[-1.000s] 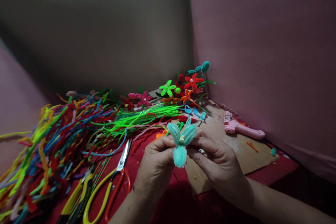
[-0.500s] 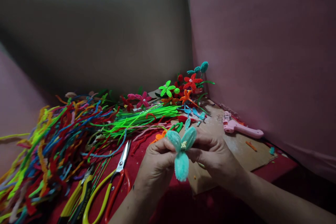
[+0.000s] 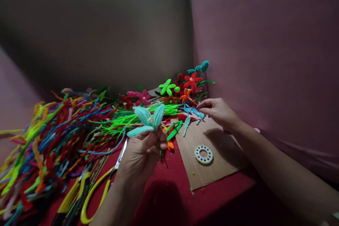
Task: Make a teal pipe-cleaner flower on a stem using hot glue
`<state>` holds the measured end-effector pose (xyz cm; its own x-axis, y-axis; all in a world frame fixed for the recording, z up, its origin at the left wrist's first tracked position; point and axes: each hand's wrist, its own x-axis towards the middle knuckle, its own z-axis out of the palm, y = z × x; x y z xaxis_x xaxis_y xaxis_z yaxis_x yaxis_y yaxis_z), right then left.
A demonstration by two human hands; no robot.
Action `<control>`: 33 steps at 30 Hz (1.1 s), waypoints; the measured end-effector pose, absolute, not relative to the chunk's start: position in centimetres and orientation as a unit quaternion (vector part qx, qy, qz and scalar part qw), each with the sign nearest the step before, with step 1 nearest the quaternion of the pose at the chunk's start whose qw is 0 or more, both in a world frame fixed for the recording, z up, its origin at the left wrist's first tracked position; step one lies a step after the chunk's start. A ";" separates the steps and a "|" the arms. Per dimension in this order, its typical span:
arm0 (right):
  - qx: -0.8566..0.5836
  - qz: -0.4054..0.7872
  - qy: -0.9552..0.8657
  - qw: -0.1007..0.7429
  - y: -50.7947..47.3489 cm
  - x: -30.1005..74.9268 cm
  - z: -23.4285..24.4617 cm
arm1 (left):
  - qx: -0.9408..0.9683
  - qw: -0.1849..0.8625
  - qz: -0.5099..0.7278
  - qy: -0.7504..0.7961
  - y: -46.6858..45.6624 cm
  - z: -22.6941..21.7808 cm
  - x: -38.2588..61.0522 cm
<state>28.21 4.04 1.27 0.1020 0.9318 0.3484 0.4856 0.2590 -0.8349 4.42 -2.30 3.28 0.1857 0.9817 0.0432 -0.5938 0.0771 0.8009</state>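
In my left hand [image 3: 143,152] I pinch a turquoise pipe-cleaner flower [image 3: 148,120] by its base. It has three fuzzy petals around a pale yellow centre. My right hand [image 3: 218,111] is at the far side of the cardboard [image 3: 217,169], fingers stretched out and slightly apart. Its fingertips are right beside a few loose blue petals [image 3: 195,110]; I see nothing held in them. A single light-blue petal [image 3: 186,124] lies nearer, on the cardboard's left edge.
A pale ring with holes [image 3: 203,154] lies on the cardboard. To the left are scissors [image 3: 96,197], pliers [image 3: 70,196] and a heap of colourful pipe cleaners [image 3: 53,141]. Finished flowers [image 3: 166,87] and green stems [image 3: 119,120] lie at the back, near the pink wall [image 3: 265,53].
My right hand has let go of the flower and moved away to the blue petals. My left hand has shifted left with the flower, now tilted. The ring on the cardboard has come into view.
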 end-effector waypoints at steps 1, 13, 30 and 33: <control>-0.590 0.185 -0.655 0.434 4.6 28.4 1.3 | 0.363 0.687 0.568 0.271 -2.3 3.2 4.4; -0.682 0.027 -0.710 0.171 6.8 28.1 0.2 | 0.344 0.689 0.582 0.262 -1.3 2.4 3.8; -0.684 -0.008 -0.727 0.058 8.2 28.1 0.1 | 0.313 0.710 0.578 0.253 -0.4 1.6 3.5; -0.688 -0.013 -0.725 0.044 8.8 28.3 -0.6 | 0.307 0.712 0.579 0.252 -0.5 1.6 3.6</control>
<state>28.28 8.83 -0.61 -0.0505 0.9954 0.0814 0.9977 0.0540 -0.0415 3.58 -0.47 1.60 0.2016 0.9795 -0.0030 -0.6692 0.1400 0.7298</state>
